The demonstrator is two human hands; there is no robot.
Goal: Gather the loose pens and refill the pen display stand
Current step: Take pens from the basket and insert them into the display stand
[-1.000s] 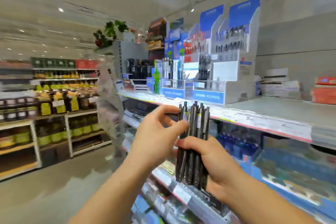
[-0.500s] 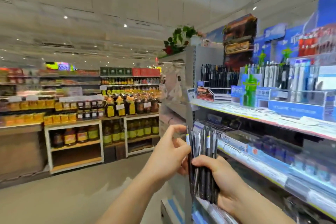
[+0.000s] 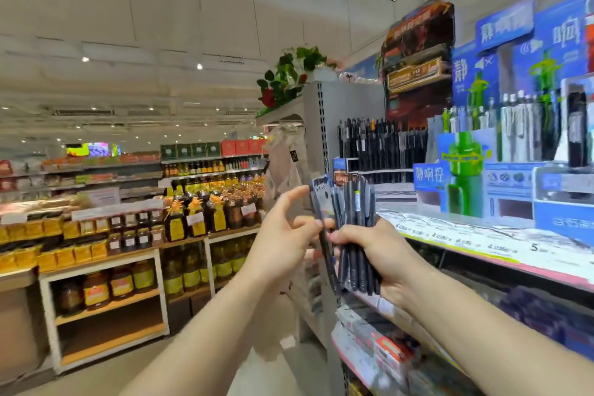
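Black plastic pens [image 3: 353,235], bundled upright, sit gripped in your right hand [image 3: 382,254]; your left hand [image 3: 283,241] now pinches one. View has swung toward the dark pen display stand [image 3: 379,151]; refilling looks imminent.

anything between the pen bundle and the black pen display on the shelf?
Head view: no object. The bundle of pens, gripped by the right hand, is held in front of the black pen display; only bare shelf intervenes.

free: open aisle, left half of frame | blocked: grey perforated metal shelf end [image 3: 324,125] at centre | right: crowded blue cardboard pen displays [image 3: 501,151]
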